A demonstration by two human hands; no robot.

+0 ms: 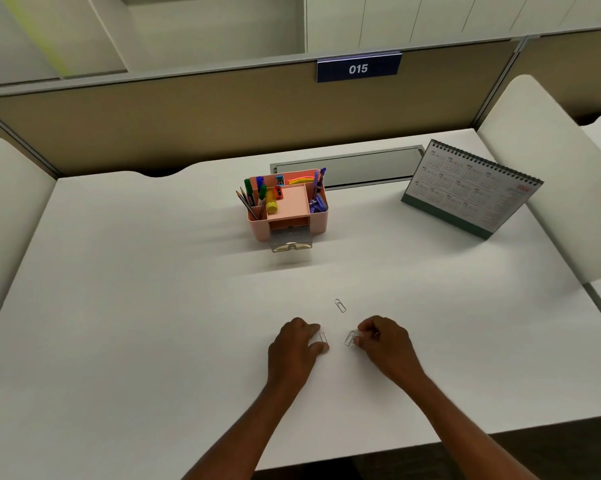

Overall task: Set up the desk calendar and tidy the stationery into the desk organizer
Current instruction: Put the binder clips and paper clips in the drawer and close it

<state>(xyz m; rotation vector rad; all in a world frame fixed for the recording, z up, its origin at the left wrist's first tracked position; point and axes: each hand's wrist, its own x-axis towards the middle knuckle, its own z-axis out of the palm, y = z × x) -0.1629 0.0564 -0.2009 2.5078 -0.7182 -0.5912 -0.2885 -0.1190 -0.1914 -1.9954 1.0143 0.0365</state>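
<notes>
My right hand (384, 341) pinches some paper clips (350, 338); my left hand (297, 344) touches one clip (324, 338), another clip (340, 305) lies just beyond my fingers.

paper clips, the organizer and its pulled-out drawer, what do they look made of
Paper clips: thin bent wire, silvery with a slight glint, likely metal.
Organizer: matte pink with smooth moulded walls and rounded corners, probably plastic.
Drawer: see-through, with the desk showing through it, likely clear plastic.
</notes>
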